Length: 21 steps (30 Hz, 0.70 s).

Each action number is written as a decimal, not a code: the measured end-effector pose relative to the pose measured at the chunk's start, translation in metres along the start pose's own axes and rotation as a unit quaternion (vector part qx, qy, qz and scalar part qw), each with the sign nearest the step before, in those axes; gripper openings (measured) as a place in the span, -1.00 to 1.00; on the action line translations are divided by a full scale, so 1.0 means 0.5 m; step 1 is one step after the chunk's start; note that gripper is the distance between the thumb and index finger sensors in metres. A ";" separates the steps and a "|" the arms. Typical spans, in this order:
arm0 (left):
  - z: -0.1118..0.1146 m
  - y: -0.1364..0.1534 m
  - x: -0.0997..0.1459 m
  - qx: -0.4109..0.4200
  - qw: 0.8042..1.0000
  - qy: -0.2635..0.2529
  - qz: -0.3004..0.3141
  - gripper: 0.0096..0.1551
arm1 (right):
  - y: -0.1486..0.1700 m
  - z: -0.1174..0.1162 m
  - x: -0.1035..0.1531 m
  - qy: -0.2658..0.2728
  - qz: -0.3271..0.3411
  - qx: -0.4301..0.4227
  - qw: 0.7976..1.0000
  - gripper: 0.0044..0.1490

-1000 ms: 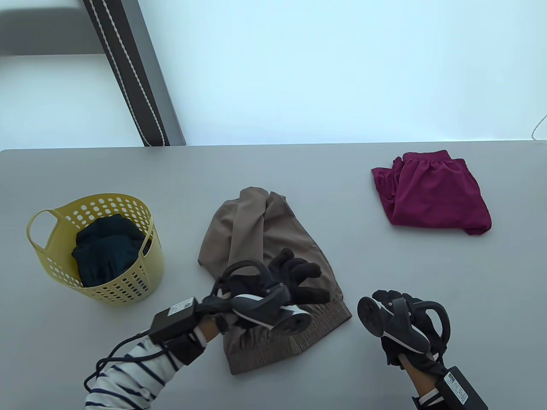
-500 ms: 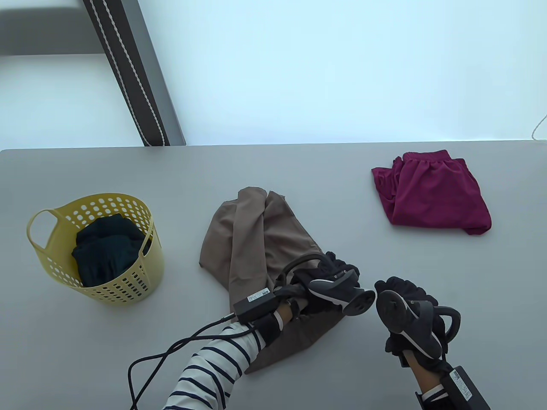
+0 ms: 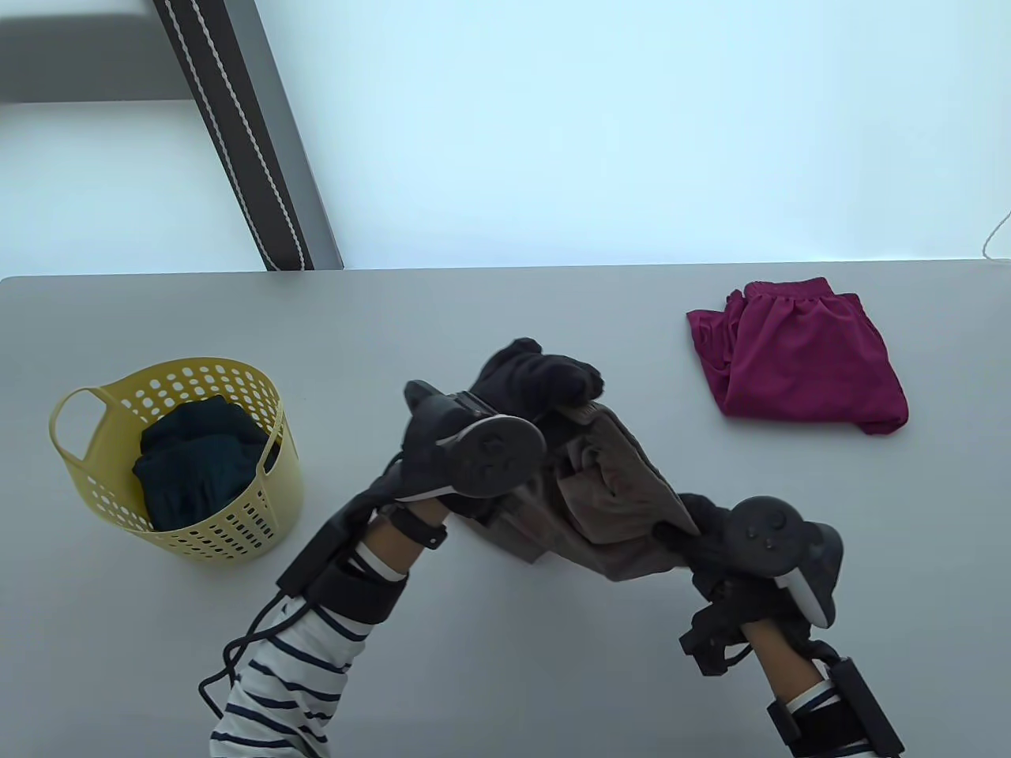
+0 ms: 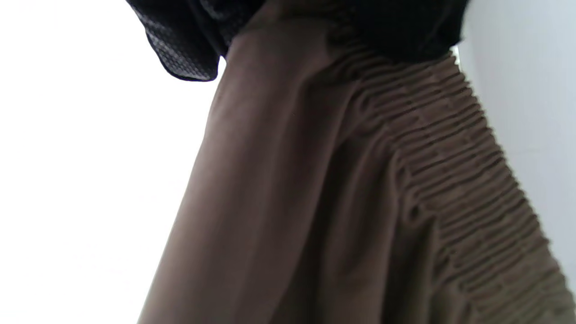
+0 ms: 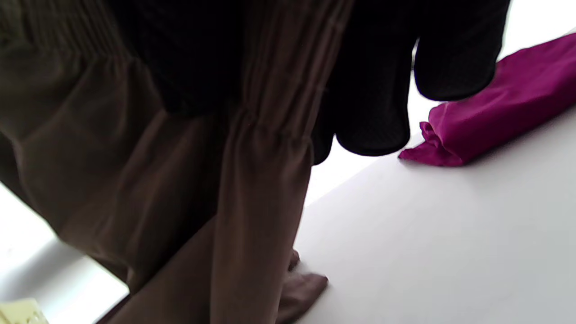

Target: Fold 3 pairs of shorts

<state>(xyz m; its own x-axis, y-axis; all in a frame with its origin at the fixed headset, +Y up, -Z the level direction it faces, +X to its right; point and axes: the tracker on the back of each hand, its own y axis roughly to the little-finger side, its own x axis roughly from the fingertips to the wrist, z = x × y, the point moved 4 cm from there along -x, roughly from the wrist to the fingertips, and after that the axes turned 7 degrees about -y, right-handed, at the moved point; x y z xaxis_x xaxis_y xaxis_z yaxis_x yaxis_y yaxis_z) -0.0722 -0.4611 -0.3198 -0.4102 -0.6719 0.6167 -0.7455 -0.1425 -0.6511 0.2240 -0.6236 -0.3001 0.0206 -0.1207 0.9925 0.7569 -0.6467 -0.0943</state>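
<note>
Right hand (image 3: 715,537): nearest the person, low on the right; its fingers are curled round one end of the waistband of the brown shorts (image 3: 608,505), pinching it.
Brown shorts: lifted between the 2 hands, hanging down from the waistband; in the right wrist view a lower corner touches the worktop (image 3: 505,671).
Long axis: the waistband runs on a slant, from the right hand near the person up and away to the left hand (image 3: 537,379).
Left hand: farther out and higher, fingers curled over the other end of the waistband, gripping it.
Coming move, as I judge it: laying the shorts flat turns on this slant; the far end in the left hand has to come level with the near end.
Basket (image 3: 268,474): left, holding 1 dark garment (image 3: 197,466).
Magenta shorts (image 3: 798,359): far right, folded, well apart.
</note>
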 end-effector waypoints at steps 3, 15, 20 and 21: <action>-0.088 0.031 -0.001 -0.024 0.999 -0.030 -0.002 -0.51 | -0.084 0.124 0.000 0.089 0.062 -0.003 0.994 -0.43; -0.313 0.057 -0.019 -0.034 0.998 -0.058 -0.009 -0.47 | -0.396 0.411 0.066 0.086 0.224 0.067 0.968 -0.43; -0.190 0.093 -0.053 -0.120 0.983 0.129 -0.046 -0.53 | -0.393 0.348 -0.059 -0.011 0.084 0.280 0.956 -0.44; -0.147 0.102 -0.060 -0.163 0.971 0.169 -0.050 -0.54 | -0.383 0.316 -0.099 -0.044 0.045 0.308 0.949 -0.43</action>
<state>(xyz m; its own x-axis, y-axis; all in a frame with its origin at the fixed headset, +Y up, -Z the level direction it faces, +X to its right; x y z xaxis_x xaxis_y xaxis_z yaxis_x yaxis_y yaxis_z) -0.1365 -0.3946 -0.3388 -0.4357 -0.3818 0.8151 -0.8942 0.0799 -0.4405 0.1813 -0.3748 -0.3189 0.1366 -0.0743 0.9878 0.9874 -0.0707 -0.1418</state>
